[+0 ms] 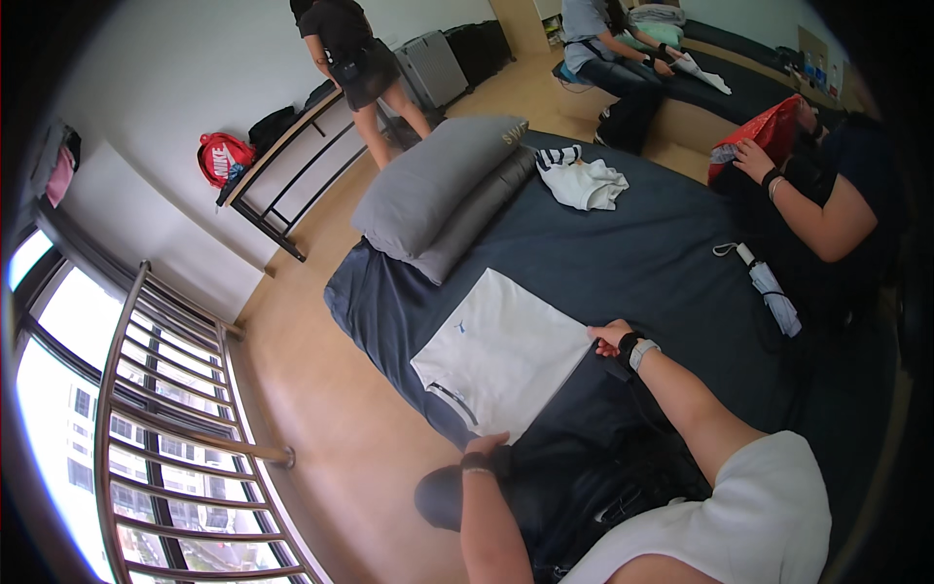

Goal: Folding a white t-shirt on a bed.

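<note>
A white T-shirt (507, 350) with a small blue chest logo lies folded into a rough rectangle on the dark blue bedsheet (657, 248). Its collar, with a dark inner neck band, points towards the lower left. My left hand (487, 444) grips the edge near the collar, at the bottom of the picture. My right hand (611, 337), with a black band and a pale watch at the wrist, pinches the hem corner on the right. Above the shirt, a crumpled white garment with dark stripes (584, 180) lies on the bed beside two stacked grey pillows (445, 190).
A folded umbrella (773, 292) lies at the right, near a person holding a red bag (766, 135). Another person sits on a further bed with white cloth; a third stands by a bench (284, 157). Metal railing (193, 438) runs along the window at left.
</note>
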Motion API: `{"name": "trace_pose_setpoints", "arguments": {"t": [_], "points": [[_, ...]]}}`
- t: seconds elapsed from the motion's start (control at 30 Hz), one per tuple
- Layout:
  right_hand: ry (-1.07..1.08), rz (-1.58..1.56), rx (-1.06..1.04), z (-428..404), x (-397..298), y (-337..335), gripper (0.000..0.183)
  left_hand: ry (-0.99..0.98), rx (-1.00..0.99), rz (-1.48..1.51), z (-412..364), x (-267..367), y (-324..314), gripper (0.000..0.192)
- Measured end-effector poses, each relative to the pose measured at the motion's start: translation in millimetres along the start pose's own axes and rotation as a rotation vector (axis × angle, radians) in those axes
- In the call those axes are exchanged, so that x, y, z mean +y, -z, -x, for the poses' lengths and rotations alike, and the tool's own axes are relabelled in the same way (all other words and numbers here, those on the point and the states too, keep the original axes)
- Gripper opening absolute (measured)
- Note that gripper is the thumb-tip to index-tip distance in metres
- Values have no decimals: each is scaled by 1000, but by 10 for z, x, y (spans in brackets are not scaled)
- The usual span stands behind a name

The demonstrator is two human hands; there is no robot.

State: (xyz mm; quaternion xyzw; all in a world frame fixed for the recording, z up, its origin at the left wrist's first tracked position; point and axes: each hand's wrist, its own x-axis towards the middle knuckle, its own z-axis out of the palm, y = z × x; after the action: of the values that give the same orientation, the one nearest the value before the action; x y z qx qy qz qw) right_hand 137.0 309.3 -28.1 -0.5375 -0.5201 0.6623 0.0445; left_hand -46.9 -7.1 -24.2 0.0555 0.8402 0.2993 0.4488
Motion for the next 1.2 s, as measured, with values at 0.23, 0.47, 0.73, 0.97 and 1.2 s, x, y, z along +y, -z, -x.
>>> {"name": "trace_pose_setpoints", "arguments": {"t": [0.23, 0.47, 0.73, 0.97, 1.2], "points": [[77, 108, -37, -162, 20, 8, 30, -47, -37, -172, -423, -292, -37, 46], [401, 491, 282, -58, -146, -142, 24, -346, -3, -312, -484, -454, -36, 39], [269, -449, -329, -383, -717, -781, 19, -349, 676, 921, 36, 244, 15, 18], [129, -532, -629, -912, -1165, -1435, 46, -541, -116, 1563, -261, 539, 123, 27], [26, -681, -942, -1051, -1228, -1797, 59, -364, -39, 1665, -1090, 1043, 562, 47]]}}
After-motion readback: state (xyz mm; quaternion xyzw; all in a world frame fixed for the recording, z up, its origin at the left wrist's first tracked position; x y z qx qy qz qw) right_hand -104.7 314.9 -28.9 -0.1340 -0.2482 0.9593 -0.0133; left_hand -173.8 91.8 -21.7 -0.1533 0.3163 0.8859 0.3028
